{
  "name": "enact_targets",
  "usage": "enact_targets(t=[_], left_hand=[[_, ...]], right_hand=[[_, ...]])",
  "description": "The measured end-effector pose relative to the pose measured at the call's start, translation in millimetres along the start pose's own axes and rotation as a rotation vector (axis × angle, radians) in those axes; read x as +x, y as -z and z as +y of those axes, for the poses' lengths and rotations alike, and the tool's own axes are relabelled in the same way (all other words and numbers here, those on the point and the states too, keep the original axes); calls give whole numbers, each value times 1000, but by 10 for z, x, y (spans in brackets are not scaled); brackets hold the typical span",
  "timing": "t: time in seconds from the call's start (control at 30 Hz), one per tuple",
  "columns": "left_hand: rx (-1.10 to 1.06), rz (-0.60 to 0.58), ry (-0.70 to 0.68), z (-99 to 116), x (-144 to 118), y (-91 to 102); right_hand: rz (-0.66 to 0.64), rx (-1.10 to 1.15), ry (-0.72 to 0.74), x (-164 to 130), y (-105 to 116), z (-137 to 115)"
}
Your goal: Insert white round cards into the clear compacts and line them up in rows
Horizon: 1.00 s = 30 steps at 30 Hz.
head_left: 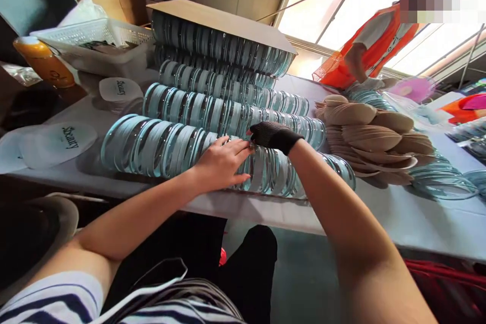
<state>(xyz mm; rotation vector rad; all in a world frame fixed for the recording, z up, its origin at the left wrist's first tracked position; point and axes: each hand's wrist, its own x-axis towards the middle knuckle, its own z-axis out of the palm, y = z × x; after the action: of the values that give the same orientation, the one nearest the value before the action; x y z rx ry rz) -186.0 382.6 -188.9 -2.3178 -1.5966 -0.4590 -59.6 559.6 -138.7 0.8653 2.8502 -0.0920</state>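
Resting flat and unclenched, the left hand point(222, 162) presses the near row of glass discs point(159, 147) on the counter point(417, 223); the gloved right hand point(274, 136) pinches one disc.

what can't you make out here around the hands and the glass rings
- Head view: the right hand wears a dark glove, and its fingertips are hidden among the front row of rings.
- Left hand lies over the rings; any grip is hidden beneath it.
- Ring stacks under the cardboard sheet are partly covered.
- The oval pads' material is unclear.
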Motion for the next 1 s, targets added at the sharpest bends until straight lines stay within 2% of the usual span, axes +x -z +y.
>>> enact_targets(t=[0.1,0.2,0.33,0.47,0.57,0.67,0.77,0.83,0.9,1.0], left_hand=[[-9,14,-10,-34,-11,-23],[-20,12,-15,-55,-15,-15],[-37,-4,-14,-41,-3,-13],[-49,-2,35,-8,-2,-8],[-55,-10,39,3,4,-10],[-57,-15,49,-3,2,-14],[-60,-29,60,1,-13,17],[-60,-53,64,33,-7,63],[-67,-68,52,96,36,104],[-90,-62,-4,222,170,85]], right_hand=[[-144,38,130,251,32,2],[-180,8,160,281,45,-25],[-41,-104,94,145,82,-68],[188,109,154,-314,3,-100],[345,121,139,-825,-357,-282],[327,-9,84,-1211,-998,-607],[358,-52,18,-1383,-1586,-847],[386,-39,42,-1430,-1729,-849],[469,3,57,-1450,-1608,-700],[693,87,-134,-1375,-1075,-286]])
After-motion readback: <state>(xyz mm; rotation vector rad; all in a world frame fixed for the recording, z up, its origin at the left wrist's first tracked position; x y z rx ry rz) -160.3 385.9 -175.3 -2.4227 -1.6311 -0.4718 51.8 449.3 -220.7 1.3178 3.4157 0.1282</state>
